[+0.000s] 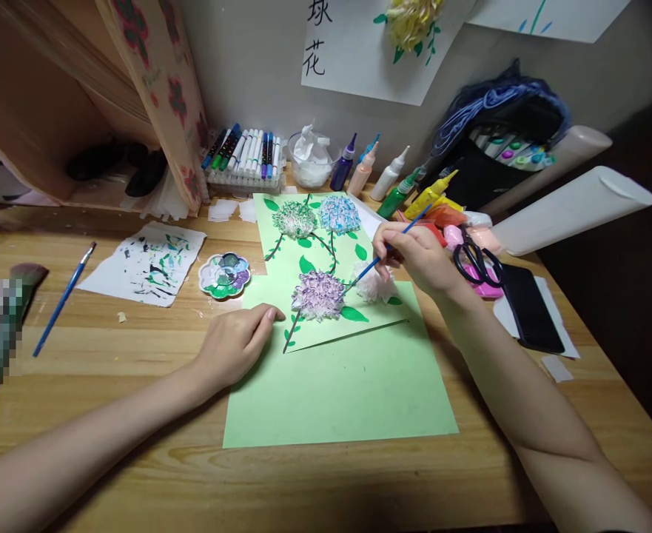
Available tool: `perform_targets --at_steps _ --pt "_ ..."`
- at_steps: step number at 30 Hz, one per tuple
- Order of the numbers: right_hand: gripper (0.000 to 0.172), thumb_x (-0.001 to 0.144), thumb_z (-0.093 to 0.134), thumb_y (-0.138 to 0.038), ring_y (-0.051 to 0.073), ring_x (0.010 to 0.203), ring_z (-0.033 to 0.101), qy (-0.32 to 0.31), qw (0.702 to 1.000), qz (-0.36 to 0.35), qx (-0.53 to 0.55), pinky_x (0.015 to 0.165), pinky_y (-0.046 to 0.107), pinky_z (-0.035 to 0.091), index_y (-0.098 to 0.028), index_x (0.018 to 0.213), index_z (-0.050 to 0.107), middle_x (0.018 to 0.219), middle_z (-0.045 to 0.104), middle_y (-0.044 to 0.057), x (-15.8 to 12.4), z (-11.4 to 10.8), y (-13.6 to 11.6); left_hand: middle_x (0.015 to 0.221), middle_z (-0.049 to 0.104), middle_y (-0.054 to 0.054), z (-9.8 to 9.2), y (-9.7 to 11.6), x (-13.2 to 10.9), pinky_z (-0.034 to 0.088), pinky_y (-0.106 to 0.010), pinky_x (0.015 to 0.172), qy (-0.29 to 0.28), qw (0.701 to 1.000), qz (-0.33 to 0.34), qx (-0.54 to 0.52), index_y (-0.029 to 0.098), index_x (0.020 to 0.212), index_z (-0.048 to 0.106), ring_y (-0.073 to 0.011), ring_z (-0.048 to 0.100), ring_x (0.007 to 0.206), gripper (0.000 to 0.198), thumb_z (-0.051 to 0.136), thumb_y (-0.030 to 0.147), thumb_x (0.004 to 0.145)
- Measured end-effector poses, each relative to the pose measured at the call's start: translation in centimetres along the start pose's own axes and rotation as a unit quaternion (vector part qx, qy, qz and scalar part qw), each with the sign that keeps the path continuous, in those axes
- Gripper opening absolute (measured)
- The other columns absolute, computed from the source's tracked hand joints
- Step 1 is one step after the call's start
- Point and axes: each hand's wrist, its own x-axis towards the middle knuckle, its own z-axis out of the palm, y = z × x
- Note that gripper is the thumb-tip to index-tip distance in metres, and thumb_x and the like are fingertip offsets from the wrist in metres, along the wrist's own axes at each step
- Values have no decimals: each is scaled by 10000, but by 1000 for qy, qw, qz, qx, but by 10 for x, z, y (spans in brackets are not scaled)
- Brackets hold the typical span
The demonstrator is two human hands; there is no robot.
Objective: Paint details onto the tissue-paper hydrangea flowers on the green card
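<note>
The right hand (pixel 408 255) is closed on a blue paintbrush (pixel 363 274), its tip at the right edge of the purple flower (pixel 320 295) on the flower picture (pixel 323 331). The left hand (pixel 242 337) lies apart, by the picture's lower left edge (fingers tucked under; open or closed, I cannot tell). Between the forearms is wide room, over the green sheet (pixel 342 400) and the tabletop (pixel 314 481) past its near edge.

Right hand (pixel 417 255) holding blue paintbrush (pixel 366 269), purple-and-white flower (pixel 317 295), light green paper (pixel 342 400)
</note>
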Motion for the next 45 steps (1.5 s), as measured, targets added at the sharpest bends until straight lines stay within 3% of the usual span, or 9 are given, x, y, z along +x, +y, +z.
perform_targets --at_steps 5,11,17,25,29,34,39,45 --pt "374 883 506 -455 83 426 509 -77 997 14 -5 428 227 278 -166 645 523 498 526 -20 -4 3 -2 827 720 2 -1 0 0 389 -269 640 -1 1000 -2 4 222 975 652 -171 647 716 440 240 376 984" --pt "341 879 514 -426 89 396 471 1 1000 -6 -12 419 240 253 -182 640 519 455 510 -29 -3 -3 -4 836 724 1 0 0 1 396 -269 646 -3 1000 0 5 226 978 649 -173 651 726 427 249 376 983" --pt "380 898 495 -453 87 455 550 -105 994 22 -32 453 230 333 -162 655 528 552 543 -12 -6 4 -3 824 723 -1 -1 0 1 393 -265 635 -2 1000 0 14 222 977 654 -171 647 705 426 254 368 980" --pt "374 861 514 -459 85 348 439 84 996 -40 11 385 261 216 -201 592 480 489 400 -48 -6 -4 -10 799 718 4 -1 2 0 381 -266 627 1 1000 3 14 229 969 654 -169 641 682 414 262 362 981" --pt "326 878 485 -470 112 455 492 83 994 -65 38 445 268 313 -216 673 497 565 463 -28 -2 17 -16 838 724 -1 -1 2 0 399 -273 656 -5 1000 1 9 234 976 650 -180 657 741 398 268 349 978" --pt "215 949 418 -369 131 689 552 -33 997 -76 -5 622 262 408 -200 879 530 735 599 10 12 64 -18 867 727 -20 0 3 0 424 -278 703 -14 1000 -2 0 225 979 651 -185 669 795 394 273 335 977" --pt "280 975 349 -324 131 713 538 -89 984 -88 -128 694 262 394 -192 801 523 729 596 9 29 100 -23 842 723 -33 -1 5 -1 409 -274 658 -13 1000 5 12 212 954 645 -191 668 780 388 276 329 980" --pt "259 967 340 -268 139 709 543 -110 962 -103 -226 703 262 383 -195 780 504 731 586 13 40 116 -23 744 694 -54 0 6 -1 379 -288 598 -6 999 14 42 180 808 616 -199 644 682 406 279 323 982"
